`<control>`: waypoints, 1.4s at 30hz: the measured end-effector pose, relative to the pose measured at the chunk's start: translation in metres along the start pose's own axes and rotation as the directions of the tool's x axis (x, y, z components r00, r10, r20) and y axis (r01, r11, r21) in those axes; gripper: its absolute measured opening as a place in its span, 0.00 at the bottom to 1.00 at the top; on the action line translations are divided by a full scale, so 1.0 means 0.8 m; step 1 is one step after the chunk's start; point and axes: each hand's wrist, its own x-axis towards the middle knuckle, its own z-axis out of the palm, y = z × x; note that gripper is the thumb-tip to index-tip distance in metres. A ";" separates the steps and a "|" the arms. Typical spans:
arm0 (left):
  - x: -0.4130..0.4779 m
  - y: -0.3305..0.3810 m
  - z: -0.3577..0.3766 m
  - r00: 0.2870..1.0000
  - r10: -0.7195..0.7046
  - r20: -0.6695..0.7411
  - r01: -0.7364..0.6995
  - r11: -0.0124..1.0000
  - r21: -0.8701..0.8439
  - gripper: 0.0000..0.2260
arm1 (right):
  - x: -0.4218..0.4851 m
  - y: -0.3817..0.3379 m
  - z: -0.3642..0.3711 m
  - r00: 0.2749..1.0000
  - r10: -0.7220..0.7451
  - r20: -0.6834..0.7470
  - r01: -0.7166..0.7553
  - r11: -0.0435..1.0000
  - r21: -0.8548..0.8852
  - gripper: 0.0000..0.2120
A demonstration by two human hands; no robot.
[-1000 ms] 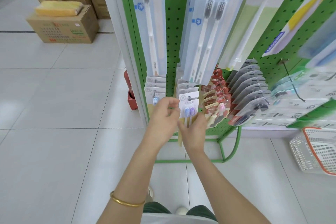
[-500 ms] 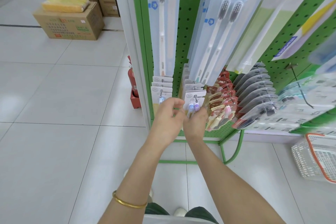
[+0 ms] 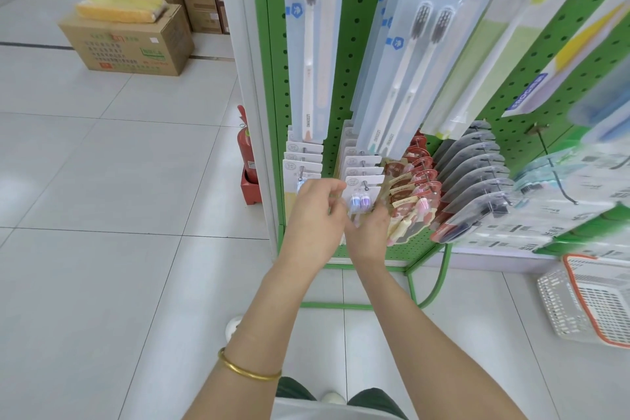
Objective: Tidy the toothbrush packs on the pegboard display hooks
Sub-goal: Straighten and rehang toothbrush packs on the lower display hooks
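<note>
Both hands meet at the low row of hooks on the green pegboard [image 3: 358,44]. Left hand [image 3: 315,215] is up at the front pack [image 3: 363,193], a small white card w/ two brush heads, blue and purple, hanging at the front of its hook [image 3: 365,185]; fingers curled together at the card's left edge, touching it, but can't tell if they actually pinch it. Right hand [image 3: 370,232] sits just below and right of the same pack, fingers [image 3: 381,213] bent up against its lower right side; the grip is hidden behind the card, so can't tell there either. Behind the front pack more white cards [image 3: 361,162] stack back along the hook. Left of them, a 2nd column of white cards [image 3: 303,160] on its own hook. Right of the hands, a fanned row of red packs [image 3: 414,181], then a row of dark grey packs [image 3: 474,167]. Above hang long packs: a single-brush pack [image 3: 308,44] at left and a twin-brush pack [image 3: 419,54] tilted over the small cards. A gold bangle [image 3: 245,370] on the left wrist. On the tiled floor [image 3: 102,181]: a red extinguisher [image 3: 247,153] beside the rack's white post, cardboard boxes [image 3: 129,41] far left, a white basket [image 3: 589,303] w/ orange rim at right.
</note>
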 end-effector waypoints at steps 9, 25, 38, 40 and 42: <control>0.014 0.009 0.006 0.979 0.204 -0.025 -0.184 0.923 0.339 0.17 | -0.021 -0.008 -0.043 0.988 -0.157 0.005 0.157 0.982 -0.109 0.28; 0.144 0.024 0.014 0.927 0.035 0.372 -0.318 0.599 0.735 0.24 | 0.008 -0.068 -0.077 0.961 -0.275 -0.032 0.265 0.947 -0.181 0.19; 0.193 0.016 0.037 0.942 -0.177 0.285 0.106 0.963 0.247 0.19 | 0.026 -0.073 -0.072 0.974 -0.225 -0.031 0.212 0.949 -0.231 0.13; 0.191 0.011 0.037 0.953 -0.131 0.273 0.049 0.956 0.289 0.20 | 0.028 -0.073 -0.072 0.976 -0.216 -0.026 0.204 0.950 -0.238 0.10; 0.188 0.009 0.036 0.958 -0.093 0.273 -0.010 0.935 0.355 0.21 | 0.029 -0.072 -0.072 0.977 -0.212 -0.018 0.201 0.948 -0.245 0.09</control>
